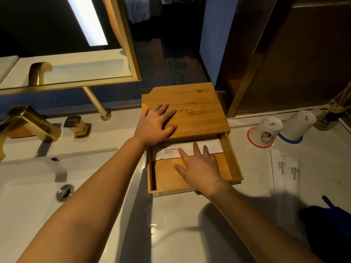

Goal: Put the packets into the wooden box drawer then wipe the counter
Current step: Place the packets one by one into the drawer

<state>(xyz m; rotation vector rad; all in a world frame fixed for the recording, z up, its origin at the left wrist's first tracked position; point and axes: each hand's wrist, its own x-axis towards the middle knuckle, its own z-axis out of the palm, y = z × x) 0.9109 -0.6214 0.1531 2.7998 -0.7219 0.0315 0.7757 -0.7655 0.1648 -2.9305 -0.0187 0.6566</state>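
Observation:
A wooden box [199,111] stands on the white counter [171,224], its drawer [230,158] pulled out toward me. My left hand [156,124] rests flat on the box lid with fingers spread. Inside the drawer a white packet [169,151] marked BRUSHING TEETH lies along the back. My right hand [199,166] lies in the drawer with straight fingers touching that packet. Two more white packets [285,169] lie side by side on the counter to the right of the box.
A gold faucet [28,122] and the white sink [28,196] are at the left. Two upturned cups [269,130] and a small diffuser bottle [328,118] stand at the back right. A dark blue cloth [330,224] lies at the counter's right edge. A gold-framed mirror [66,63] hangs behind.

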